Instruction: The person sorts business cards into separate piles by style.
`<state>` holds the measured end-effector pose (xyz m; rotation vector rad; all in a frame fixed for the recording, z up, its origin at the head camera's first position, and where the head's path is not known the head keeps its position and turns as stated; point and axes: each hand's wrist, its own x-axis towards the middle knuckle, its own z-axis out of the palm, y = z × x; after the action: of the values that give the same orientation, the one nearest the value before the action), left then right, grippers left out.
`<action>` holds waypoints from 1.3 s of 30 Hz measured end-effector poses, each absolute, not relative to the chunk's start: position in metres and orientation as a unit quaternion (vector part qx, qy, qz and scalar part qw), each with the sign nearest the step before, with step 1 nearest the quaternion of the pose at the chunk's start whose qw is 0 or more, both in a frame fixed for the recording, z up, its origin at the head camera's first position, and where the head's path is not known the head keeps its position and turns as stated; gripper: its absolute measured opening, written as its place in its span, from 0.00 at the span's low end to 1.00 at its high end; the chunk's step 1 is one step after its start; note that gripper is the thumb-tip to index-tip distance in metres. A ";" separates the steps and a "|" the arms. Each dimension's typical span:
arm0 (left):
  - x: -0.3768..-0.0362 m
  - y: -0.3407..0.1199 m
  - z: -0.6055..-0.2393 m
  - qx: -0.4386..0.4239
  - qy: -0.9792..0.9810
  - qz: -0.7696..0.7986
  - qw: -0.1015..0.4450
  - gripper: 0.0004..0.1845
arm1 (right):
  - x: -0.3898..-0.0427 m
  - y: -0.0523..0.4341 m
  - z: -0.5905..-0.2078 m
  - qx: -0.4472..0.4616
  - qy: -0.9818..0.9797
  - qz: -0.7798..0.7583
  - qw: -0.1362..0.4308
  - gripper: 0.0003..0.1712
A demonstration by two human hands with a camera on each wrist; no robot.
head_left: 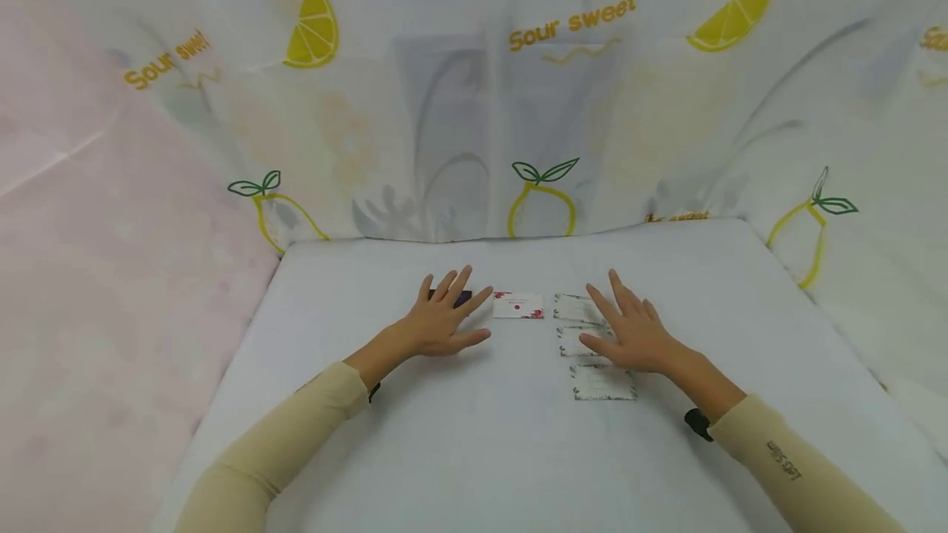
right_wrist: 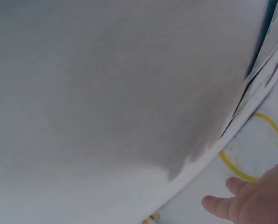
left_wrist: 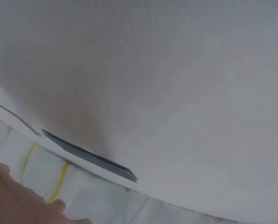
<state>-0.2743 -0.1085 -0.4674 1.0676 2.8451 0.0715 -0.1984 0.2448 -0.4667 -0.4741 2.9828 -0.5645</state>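
Observation:
Both hands lie flat, palm down, on a white table point(head_left: 474, 451), fingers straight and spread. My left hand point(head_left: 447, 315) rests with its fingertips over a dark card point(head_left: 462, 298); in the left wrist view that dark card point(left_wrist: 89, 157) shows edge-on beyond my left hand point(left_wrist: 15, 200). Between the hands lies a white card with red marks point(head_left: 518, 305). My right hand point(head_left: 628, 326) partly covers two white cards with dark patterned edges point(head_left: 570, 308), and a third such card point(head_left: 603, 382) lies just in front of it. The right wrist view shows my right hand point(right_wrist: 258, 203) and the thin card edges point(right_wrist: 265, 70).
A translucent curtain printed with lemons point(head_left: 541, 204) and "Sour sweet" lettering hangs behind and to the right of the table. A pink cloth point(head_left: 111, 253) covers the left side. Both arms wear beige sleeves point(head_left: 281, 434).

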 end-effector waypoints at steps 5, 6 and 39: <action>-0.265 -0.108 -0.466 0.367 0.929 0.015 0.047 0.42 | -0.189 0.257 -0.468 -0.137 0.974 -0.179 0.037 0.50; -0.263 -0.107 -0.466 0.372 0.927 0.017 0.043 0.42 | -0.187 0.259 -0.468 -0.136 0.974 -0.178 0.035 0.51; -0.273 -0.049 -0.462 0.395 0.917 0.049 0.037 0.42 | -0.209 0.263 -0.464 -0.120 0.980 -0.161 0.008 0.47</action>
<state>-0.2734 -0.0492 -0.4619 1.2118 2.8147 0.1507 -0.2090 0.2627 -0.4644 -0.3744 3.0620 -0.5035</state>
